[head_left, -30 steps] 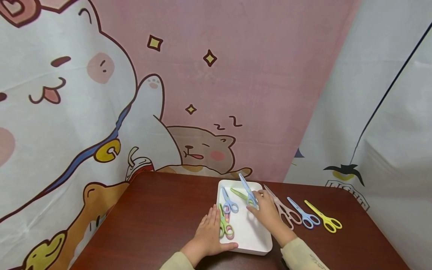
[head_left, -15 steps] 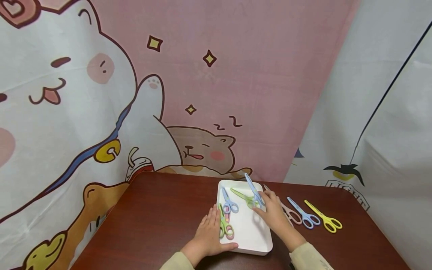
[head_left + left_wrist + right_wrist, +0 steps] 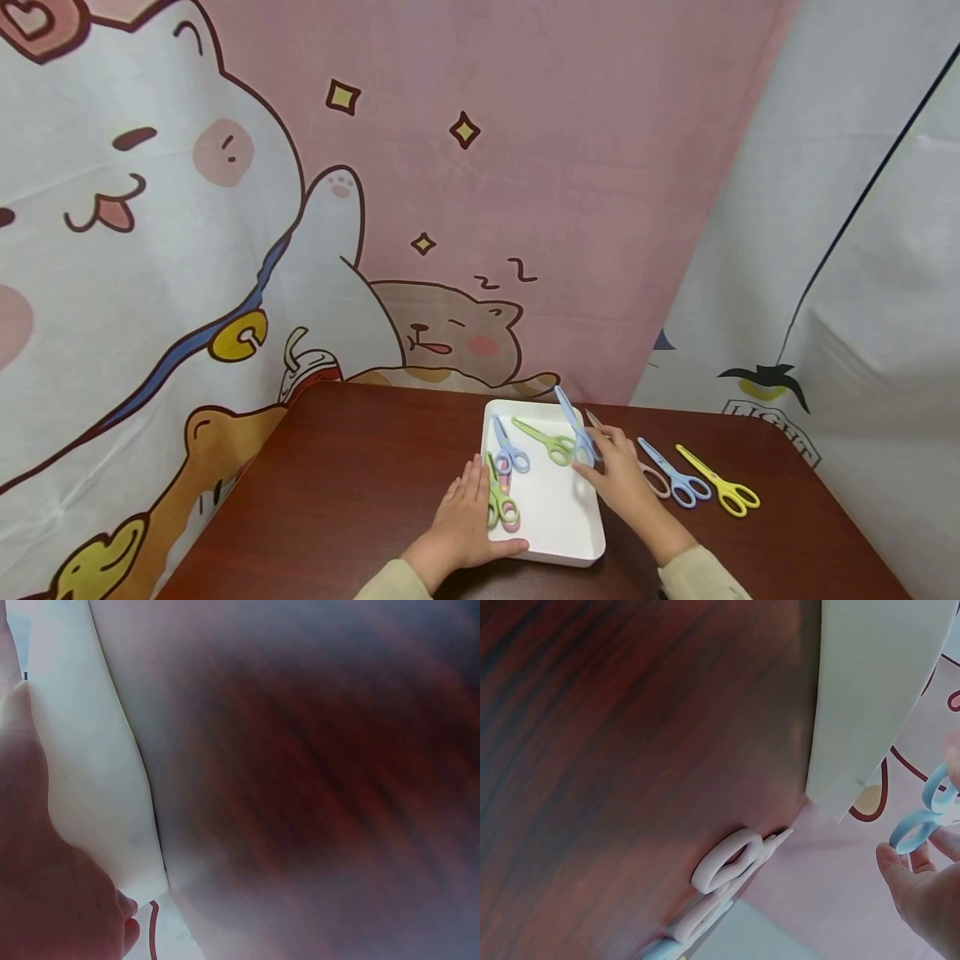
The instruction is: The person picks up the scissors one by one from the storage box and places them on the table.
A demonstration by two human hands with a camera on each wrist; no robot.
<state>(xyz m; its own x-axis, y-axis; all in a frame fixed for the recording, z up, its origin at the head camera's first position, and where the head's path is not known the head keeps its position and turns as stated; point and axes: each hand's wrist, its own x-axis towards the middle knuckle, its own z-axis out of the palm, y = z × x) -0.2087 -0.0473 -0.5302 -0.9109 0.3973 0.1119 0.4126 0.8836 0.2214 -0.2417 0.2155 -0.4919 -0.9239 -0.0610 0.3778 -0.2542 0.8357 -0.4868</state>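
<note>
My right hand (image 3: pixel 619 477) pinches a pair of light-blue scissors (image 3: pixel 573 423) by the finger loops, with the blades pointing up and away over the right rim of a white tray (image 3: pixel 558 521). In the right wrist view, fingertips and thumb hold the blue loops (image 3: pixel 913 831) above the table. My left hand (image 3: pixel 467 521) lies along the tray's left side, fingers straight, thumb stretched along the near rim. Inside the tray lie green scissors (image 3: pixel 542 437) toward the back, other blue scissors (image 3: pixel 512 457), and green scissors (image 3: pixel 502 502) over pink ones (image 3: pixel 512 525) beside the left fingers.
Right of the tray, pale pink scissors (image 3: pixel 656 480) lie partly hidden behind my right hand. Blue scissors (image 3: pixel 678 477) and yellow scissors (image 3: pixel 722 483) follow farther right on the brown table (image 3: pixel 360 467). A printed cloth (image 3: pixel 600 167) hangs behind the table.
My right hand has moved to the right with the blue scissors, away from over the green scissors to the tray's right rim. My left hand has stayed in place.
</note>
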